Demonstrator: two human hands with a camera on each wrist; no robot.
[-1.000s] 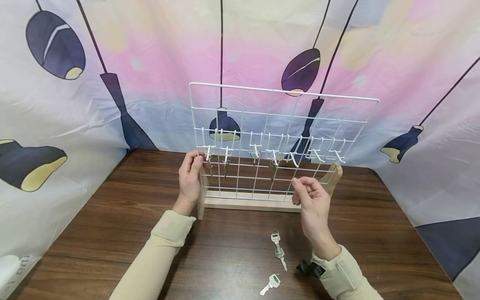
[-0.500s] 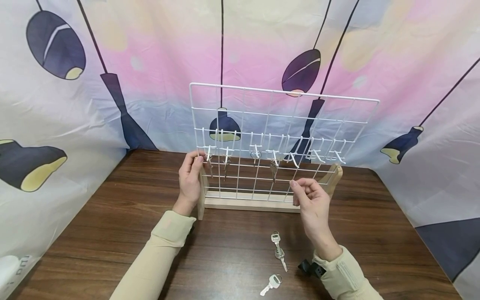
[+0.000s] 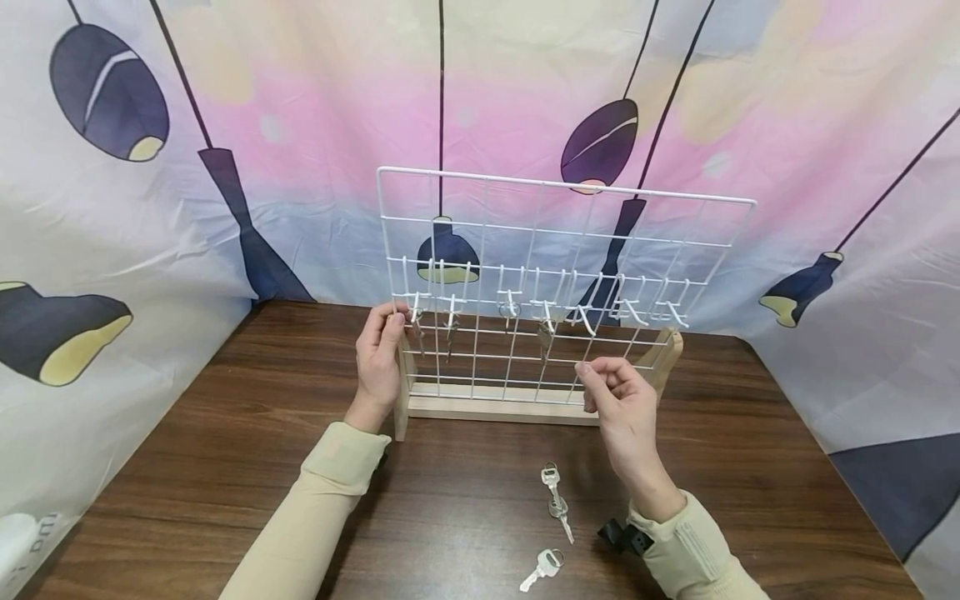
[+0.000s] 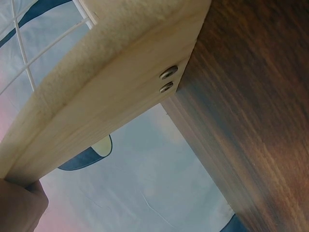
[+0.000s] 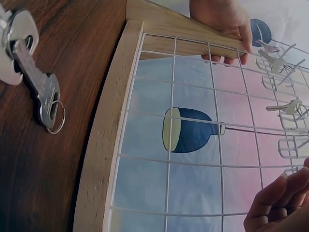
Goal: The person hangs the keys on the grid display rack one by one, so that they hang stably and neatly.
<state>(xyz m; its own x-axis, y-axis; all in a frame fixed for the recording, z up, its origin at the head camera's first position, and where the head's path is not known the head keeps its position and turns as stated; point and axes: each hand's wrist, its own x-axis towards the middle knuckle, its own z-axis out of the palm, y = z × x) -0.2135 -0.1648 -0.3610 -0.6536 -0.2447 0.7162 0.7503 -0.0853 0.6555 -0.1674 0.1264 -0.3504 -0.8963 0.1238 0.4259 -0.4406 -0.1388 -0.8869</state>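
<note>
A white wire grid rack stands upright on a wooden stand (image 3: pixel 495 409), with a row of white hooks across its middle. My left hand (image 3: pixel 378 358) grips the stand's left side panel (image 4: pixel 111 72), thumb in front, fingers behind. Several keys hang from hooks on the left and middle, among them a key (image 3: pixel 547 340) left of my right hand. That right hand (image 3: pixel 624 400) hovers before the lower right of the grid, fingers loosely curled, nothing visible between thumb and forefinger. Two overlapping keys (image 3: pixel 551 476) and a single ringed key (image 3: pixel 550 563) lie on the table.
The hooks at the right, such as the far right hook (image 3: pixel 677 315), carry no keys. A printed cloth (image 3: pixel 315 125) hangs behind and beside the brown wooden table (image 3: pixel 247 433). A white object (image 3: pixel 18 542) shows at the lower left corner.
My right hand has shifted slightly left and down. The left hand, the rack and the keys on the table hold their places.
</note>
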